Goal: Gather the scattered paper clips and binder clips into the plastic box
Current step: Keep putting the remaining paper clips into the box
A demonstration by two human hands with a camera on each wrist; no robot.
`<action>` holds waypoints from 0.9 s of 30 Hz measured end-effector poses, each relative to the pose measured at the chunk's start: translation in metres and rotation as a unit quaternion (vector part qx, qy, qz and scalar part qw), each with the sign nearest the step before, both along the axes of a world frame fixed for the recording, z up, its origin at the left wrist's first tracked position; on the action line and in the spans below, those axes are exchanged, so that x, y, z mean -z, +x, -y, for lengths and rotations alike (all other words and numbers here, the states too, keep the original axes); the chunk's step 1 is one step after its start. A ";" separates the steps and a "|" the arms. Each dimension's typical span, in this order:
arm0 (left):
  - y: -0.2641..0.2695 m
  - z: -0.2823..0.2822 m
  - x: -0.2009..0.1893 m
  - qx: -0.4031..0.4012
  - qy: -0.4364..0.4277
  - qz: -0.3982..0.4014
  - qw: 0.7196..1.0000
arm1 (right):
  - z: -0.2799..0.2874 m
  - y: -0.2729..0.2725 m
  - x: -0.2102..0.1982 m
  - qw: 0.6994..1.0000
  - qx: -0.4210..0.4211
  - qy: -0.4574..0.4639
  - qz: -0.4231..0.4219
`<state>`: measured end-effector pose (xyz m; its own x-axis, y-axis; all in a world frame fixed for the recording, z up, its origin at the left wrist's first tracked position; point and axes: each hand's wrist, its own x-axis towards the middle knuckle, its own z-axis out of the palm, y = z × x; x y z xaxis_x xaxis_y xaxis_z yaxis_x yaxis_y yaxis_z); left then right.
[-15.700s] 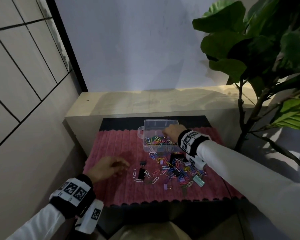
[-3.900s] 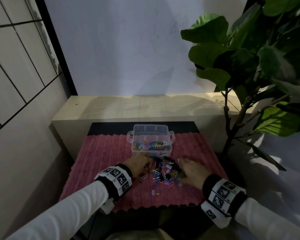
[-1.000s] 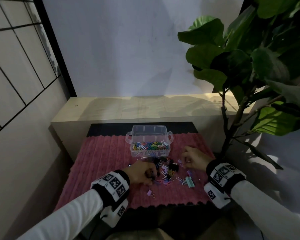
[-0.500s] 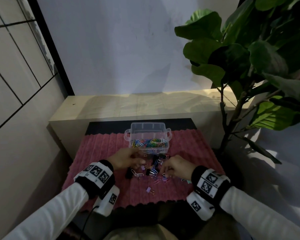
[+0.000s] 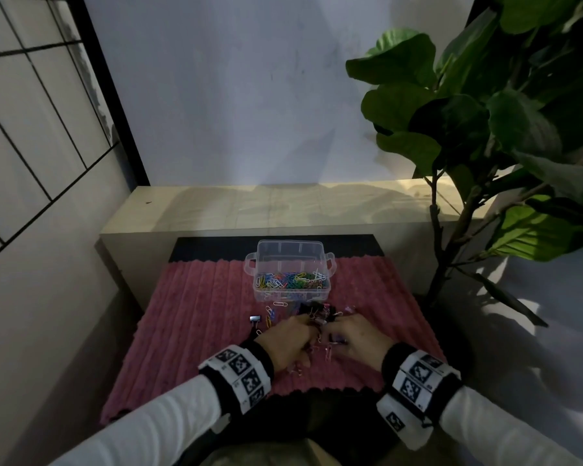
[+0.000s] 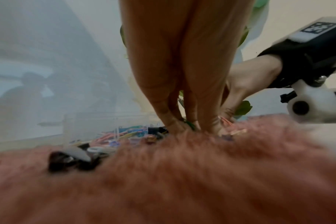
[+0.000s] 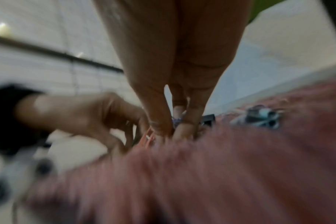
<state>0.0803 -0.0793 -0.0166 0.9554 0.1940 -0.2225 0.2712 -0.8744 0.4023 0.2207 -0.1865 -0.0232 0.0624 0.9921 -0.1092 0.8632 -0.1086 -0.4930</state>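
step: raking clips [image 5: 318,314] together for one scoop | hands: we're pressing left hand [image 5: 285,341], right hand [image 5: 355,338] fingers down on pile, grasp unclear | box [image 5: 292,275] ahead

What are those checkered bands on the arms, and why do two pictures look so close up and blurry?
Those bands hold small cameras. One picture comes from a camera on the person's head; the two blurry ones look along each hand from the wrist. The left hand and right hand rest fingers-down on a pink mat, among scattered clips. Whether either hand grips a clip is too blurry to tell. Behind sits a clear plastic box already holding colourful paper clips.
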 end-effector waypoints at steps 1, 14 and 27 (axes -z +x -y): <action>0.001 0.001 0.000 -0.002 0.009 -0.006 1.000 | 0.001 0.004 -0.001 0.999 0.026 -0.010 -0.045; -0.017 -0.048 -0.020 -0.168 -0.321 0.104 0.926 | 0.007 0.049 -0.018 0.903 0.165 -0.007 -0.397; -0.034 -0.063 -0.018 -0.156 -0.329 0.085 0.927 | -0.013 0.049 -0.030 0.851 0.190 -0.045 -0.487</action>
